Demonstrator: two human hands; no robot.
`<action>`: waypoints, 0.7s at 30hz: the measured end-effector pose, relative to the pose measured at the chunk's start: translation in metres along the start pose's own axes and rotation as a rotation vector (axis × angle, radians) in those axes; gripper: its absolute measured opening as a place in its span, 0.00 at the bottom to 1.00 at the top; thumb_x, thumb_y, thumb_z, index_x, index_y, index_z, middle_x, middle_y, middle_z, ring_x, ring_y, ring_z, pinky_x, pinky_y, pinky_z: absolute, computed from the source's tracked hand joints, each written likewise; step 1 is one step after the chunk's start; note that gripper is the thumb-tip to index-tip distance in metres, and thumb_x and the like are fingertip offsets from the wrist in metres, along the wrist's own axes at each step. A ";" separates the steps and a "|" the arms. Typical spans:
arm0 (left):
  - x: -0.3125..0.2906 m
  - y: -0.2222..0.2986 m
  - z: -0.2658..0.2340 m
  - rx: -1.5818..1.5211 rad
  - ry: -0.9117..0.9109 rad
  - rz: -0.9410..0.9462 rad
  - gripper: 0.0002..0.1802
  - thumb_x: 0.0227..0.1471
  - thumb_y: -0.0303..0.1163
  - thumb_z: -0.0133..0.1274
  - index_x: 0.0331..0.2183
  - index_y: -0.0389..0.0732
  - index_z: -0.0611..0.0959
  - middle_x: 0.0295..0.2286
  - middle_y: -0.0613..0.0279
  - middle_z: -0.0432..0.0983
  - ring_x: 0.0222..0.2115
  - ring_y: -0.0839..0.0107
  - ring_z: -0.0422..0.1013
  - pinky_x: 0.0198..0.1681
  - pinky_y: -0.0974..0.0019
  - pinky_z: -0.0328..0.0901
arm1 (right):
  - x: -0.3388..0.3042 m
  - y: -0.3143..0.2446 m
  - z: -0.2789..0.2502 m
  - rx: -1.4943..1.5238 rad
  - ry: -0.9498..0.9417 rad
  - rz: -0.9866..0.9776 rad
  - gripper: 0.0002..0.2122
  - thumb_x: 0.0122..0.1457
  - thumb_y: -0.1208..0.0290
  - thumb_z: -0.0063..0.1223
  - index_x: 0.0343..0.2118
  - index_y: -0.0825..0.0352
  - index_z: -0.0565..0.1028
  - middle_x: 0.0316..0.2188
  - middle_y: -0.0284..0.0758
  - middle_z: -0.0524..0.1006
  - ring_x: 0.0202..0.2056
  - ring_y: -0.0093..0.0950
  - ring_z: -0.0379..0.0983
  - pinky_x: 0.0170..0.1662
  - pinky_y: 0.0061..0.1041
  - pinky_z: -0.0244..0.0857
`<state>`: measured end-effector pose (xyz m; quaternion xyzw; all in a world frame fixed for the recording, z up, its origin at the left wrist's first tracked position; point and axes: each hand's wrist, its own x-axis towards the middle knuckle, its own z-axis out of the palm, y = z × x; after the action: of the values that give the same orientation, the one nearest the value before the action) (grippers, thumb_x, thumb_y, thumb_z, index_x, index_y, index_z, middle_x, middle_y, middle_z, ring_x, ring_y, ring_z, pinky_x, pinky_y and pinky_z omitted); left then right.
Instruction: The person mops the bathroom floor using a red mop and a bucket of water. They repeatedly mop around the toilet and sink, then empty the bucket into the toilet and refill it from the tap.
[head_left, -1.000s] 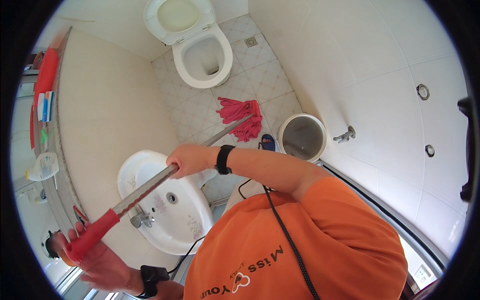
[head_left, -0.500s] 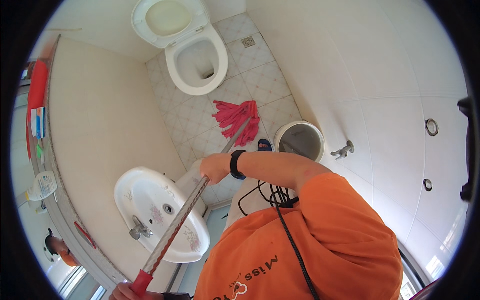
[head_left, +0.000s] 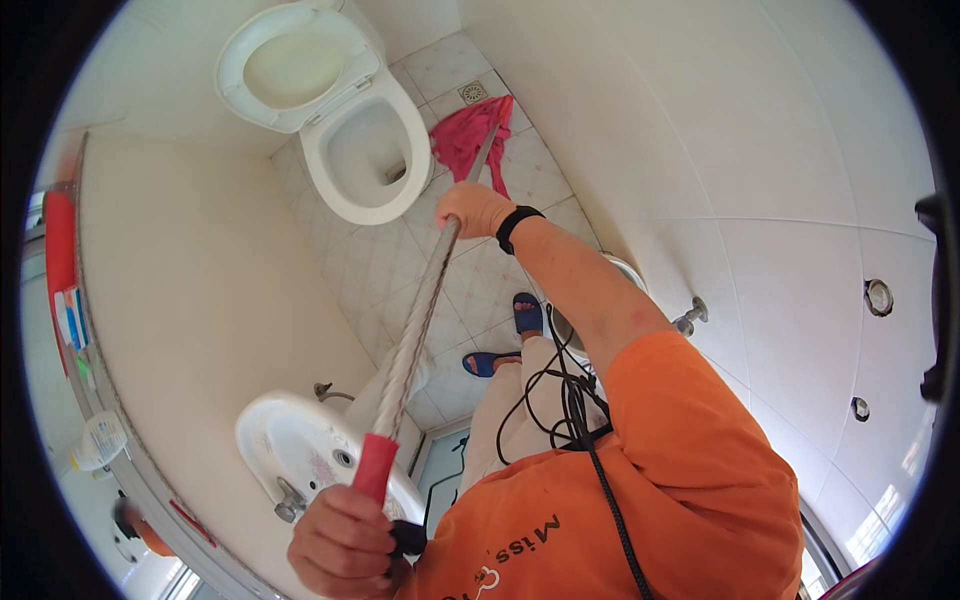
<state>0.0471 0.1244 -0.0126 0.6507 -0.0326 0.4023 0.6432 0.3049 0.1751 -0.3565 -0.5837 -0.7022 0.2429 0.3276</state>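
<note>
One mop (head_left: 423, 310): pink cloth head (head_left: 460, 135) rested on pale floor tiles (head_left: 490, 285); red sleeve (head_left: 375, 466) clasped by left hand (head_left: 343, 542), twisted silvery pole (head_left: 405, 375) by right hand (head_left: 476, 208), both closed; judged stiff-shafted, limp-headed, best held there.

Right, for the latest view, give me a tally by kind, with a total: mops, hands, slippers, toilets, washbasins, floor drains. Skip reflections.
Mop: 1
Left hand and right hand: 2
Blue slippers: 2
Toilet: 1
Washbasin: 1
Floor drain: 1
Total: 8
</note>
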 end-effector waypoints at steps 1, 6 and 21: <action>0.014 -0.019 -0.005 -0.081 -0.241 0.038 0.09 0.30 0.28 0.58 0.12 0.44 0.73 0.10 0.69 0.66 0.11 0.78 0.63 0.20 0.72 0.58 | -0.003 0.011 -0.007 0.041 0.060 0.055 0.03 0.37 0.69 0.55 0.17 0.60 0.74 0.20 0.37 0.74 0.26 0.41 0.70 0.28 0.38 0.63; 0.062 -0.038 0.016 -0.177 -0.468 0.078 0.08 0.38 0.27 0.56 0.14 0.37 0.76 0.08 0.67 0.64 0.08 0.78 0.61 0.13 0.76 0.55 | -0.026 0.001 -0.014 0.228 0.522 0.017 0.04 0.32 0.74 0.55 0.14 0.60 0.71 0.17 0.35 0.71 0.24 0.40 0.67 0.28 0.35 0.59; 0.157 0.024 -0.063 -0.783 -1.014 -0.019 0.08 0.45 0.34 0.57 0.25 0.40 0.80 0.21 0.63 0.76 0.19 0.70 0.73 0.30 0.73 0.70 | -0.110 -0.155 0.006 0.245 0.834 0.477 0.06 0.33 0.77 0.54 0.15 0.63 0.68 0.15 0.34 0.68 0.24 0.39 0.65 0.30 0.35 0.56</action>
<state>0.1089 0.2488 0.0861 0.4772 -0.4713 -0.0028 0.7417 0.2095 0.0367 -0.2684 -0.7328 -0.3244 0.1375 0.5822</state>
